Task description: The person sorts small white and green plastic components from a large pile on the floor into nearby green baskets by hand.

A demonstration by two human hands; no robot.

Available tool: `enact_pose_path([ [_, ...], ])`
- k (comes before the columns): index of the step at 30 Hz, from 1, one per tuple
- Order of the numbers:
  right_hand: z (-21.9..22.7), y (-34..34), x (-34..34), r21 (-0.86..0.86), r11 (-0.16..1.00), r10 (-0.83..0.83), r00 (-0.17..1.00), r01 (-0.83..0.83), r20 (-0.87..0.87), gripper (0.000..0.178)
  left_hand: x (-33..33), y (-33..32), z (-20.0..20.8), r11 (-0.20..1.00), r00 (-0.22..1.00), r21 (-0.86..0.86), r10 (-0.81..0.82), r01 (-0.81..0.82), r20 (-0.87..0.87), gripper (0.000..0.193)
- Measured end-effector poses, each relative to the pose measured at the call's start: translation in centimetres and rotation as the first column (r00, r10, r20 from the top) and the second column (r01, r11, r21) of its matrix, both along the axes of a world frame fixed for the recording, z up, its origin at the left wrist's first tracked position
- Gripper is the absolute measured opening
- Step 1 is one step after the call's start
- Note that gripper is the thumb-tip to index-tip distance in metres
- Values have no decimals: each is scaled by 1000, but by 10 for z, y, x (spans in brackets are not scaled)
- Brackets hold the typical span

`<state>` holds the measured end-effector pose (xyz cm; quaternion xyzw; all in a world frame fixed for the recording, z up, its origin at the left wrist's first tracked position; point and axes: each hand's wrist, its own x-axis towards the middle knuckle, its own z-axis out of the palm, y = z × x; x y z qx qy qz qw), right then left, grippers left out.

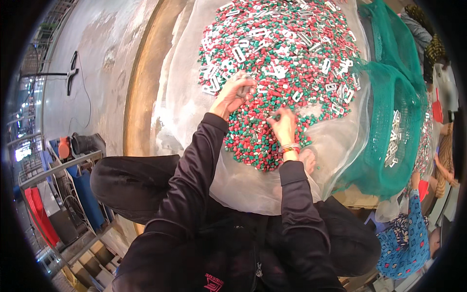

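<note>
A broad heap of small red, green and white pellets [262, 141] lies on a sheer white mesh cloth [335, 146] in front of me. White plastic pieces shaped like frames and links [238, 54] are scattered through it, mostly over its far part. My left hand [237, 93] is at the heap's left side, its fingers curled round something greyish that I cannot make out. Nearer and to the right, my right hand [283, 127] reaches down to the pellets with its fingertips drawn together. What lies between those fingertips is too small to tell.
A green mesh-lined basket [362, 141] on the right holds white plastic pieces [393, 138]. Farther right, a person in a blue patterned top [406, 243] sits near more pellets. A wooden edge [146, 73] runs along the left. My foot [307, 159] rests on the cloth.
</note>
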<state>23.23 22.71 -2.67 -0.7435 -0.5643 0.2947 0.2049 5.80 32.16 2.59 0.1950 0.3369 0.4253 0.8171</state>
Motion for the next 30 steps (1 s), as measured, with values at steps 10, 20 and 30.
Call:
enact_pose_path([
  [10,7,35,60,-70,950,-313,927,305,-206,55,47,17,-53,690,-243,93,373,718,-895,14],
  [20,9,72,79,-322,854,-497,459,409,-737,26,20,-36,-34,555,69,113,99,824,-993,20],
  [30,46,48,66,-167,983,-142,-262,74,-955,49,14,-27,7,665,48,243,298,706,-953,34],
])
